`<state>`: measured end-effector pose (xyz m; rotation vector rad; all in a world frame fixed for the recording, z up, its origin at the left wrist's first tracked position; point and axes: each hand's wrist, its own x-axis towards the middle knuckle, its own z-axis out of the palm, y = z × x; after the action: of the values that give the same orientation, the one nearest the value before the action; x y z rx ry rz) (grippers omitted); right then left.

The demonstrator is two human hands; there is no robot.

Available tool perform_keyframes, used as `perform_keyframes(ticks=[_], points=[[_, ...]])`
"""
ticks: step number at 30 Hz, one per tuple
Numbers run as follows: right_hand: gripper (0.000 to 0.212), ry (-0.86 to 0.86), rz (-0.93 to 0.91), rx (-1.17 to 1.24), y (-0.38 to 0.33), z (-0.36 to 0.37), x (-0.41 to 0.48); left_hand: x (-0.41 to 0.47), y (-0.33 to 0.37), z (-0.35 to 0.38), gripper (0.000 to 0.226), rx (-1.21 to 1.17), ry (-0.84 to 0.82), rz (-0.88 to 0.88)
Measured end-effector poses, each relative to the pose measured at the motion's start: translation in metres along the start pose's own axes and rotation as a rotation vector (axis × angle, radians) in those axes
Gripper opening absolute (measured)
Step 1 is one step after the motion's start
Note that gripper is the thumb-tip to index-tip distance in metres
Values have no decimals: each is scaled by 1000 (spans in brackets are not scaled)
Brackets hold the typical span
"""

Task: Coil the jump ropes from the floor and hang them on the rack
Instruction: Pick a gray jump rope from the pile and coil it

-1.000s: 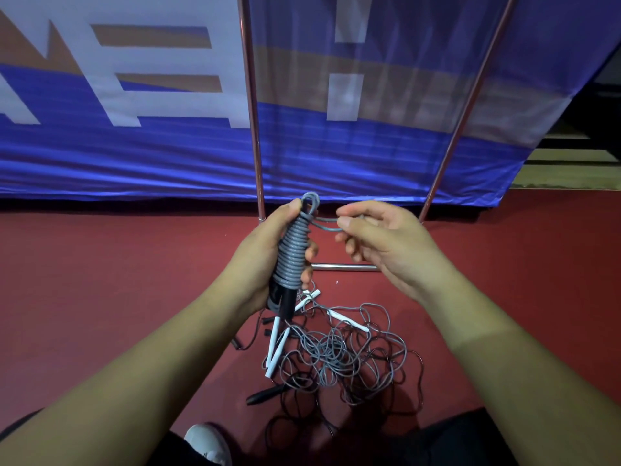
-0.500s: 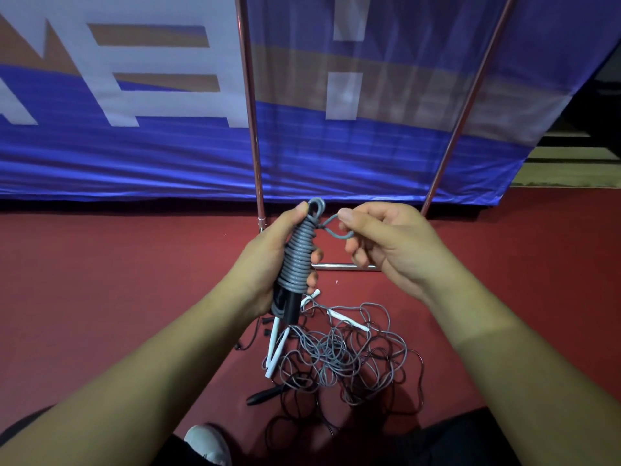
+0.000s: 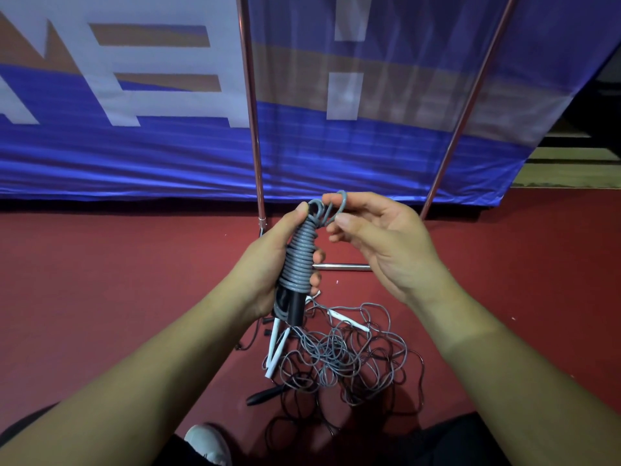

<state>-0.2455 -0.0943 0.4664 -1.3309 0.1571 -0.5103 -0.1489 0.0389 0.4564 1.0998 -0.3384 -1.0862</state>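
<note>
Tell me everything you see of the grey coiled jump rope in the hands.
The grey jump rope looks like plastic cord, wound in tight turns around a black handle whose lower end sticks out. It stands nearly upright above the red floor. The left hand grips the coil; the right hand pinches a loop at its top.
</note>
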Motion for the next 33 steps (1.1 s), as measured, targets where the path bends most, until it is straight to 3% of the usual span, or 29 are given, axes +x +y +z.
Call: perform_keyframes(ticks=[3, 7, 15, 18, 21, 25, 29, 33], points=[[18, 43, -27, -81, 0, 3, 0, -1, -2, -1, 36, 8, -5, 20], [19, 106, 51, 44, -1, 9, 1, 0, -1, -3, 39, 53, -32, 40], [6, 67, 123, -15, 0, 2, 7, 0, -1, -4, 31, 177, 23, 186], [5, 50, 175, -66, 0, 1, 6, 0, 0, -2, 25, 264, 35, 228], [4, 67, 199, -103, -1, -1, 6, -2, 0, -1, 33, 419, 60, 271], [7, 107, 187, -122, 1, -2, 3, -3, 4, -3, 25, 562, 60, 240], [25, 92, 92, -138, 3, -3, 2, -3, 4, -3, 28, 595, 50, 234], [26, 71, 9, -259, 2, -1, 3, -2, 5, -3, 24, 606, 40, 244]])
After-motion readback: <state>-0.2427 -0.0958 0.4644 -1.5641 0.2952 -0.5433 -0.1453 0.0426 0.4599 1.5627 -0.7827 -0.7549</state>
